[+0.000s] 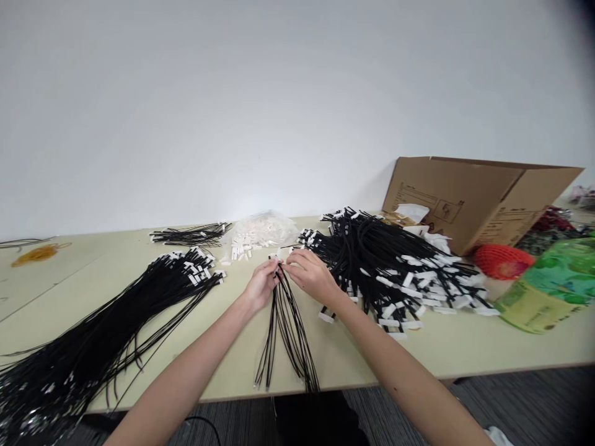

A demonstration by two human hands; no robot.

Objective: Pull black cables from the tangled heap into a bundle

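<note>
Near the middle of the table, a small bunch of black cables (290, 322) hangs down from my hands toward the front edge. My left hand (263, 282) is closed on the cables near their upper ends. Beside it, the fingers of my right hand (310, 275) pinch together at those ends; what exactly they hold is hidden. Small white pieces (279, 255) show just beyond the fingertips. Behind my hands lies a clear plastic bag (264, 228) with white connectors (240, 249) spilling out at its left.
A large pile of black cables with white ends (372, 248) lies right, a long bundle (116, 310) left, a smaller one (190, 234) behind. A cardboard box (446, 198), red netted item (502, 262) and green-yellow container (543, 291) stand right. Yellow bands (38, 254) lie far left.
</note>
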